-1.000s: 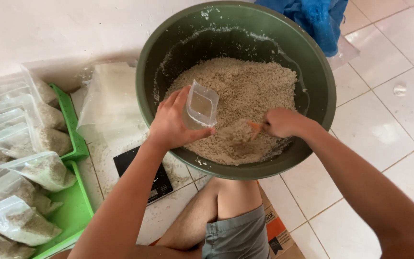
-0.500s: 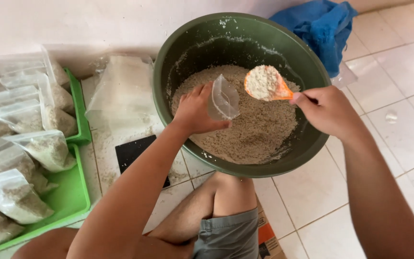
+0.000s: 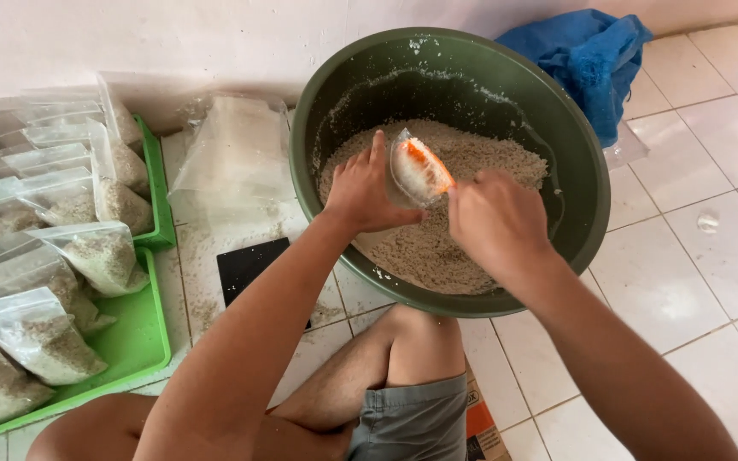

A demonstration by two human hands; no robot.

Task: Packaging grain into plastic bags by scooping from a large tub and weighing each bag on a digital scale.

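Left hand (image 3: 360, 192): clamped on clear plastic bag (image 3: 412, 171).
Right hand (image 3: 497, 218): closed around orange scoop (image 3: 427, 164).
Change: scoop, loaded above the grain mix (image 3: 437, 248) half a second ago, is now tipped into the bag.

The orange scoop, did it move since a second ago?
Yes. The orange scoop rose from the grain in the green basin into the small bag.

Green basin (image 3: 574, 162), orange scoop (image 3: 424, 162)

Clear plastic bag (image 3: 412, 171) | held open, tilted, above green basin (image 3: 574, 154) | orange scoop (image 3: 427, 166) inside bag mouth, loaded with pale grain (image 3: 420, 248)
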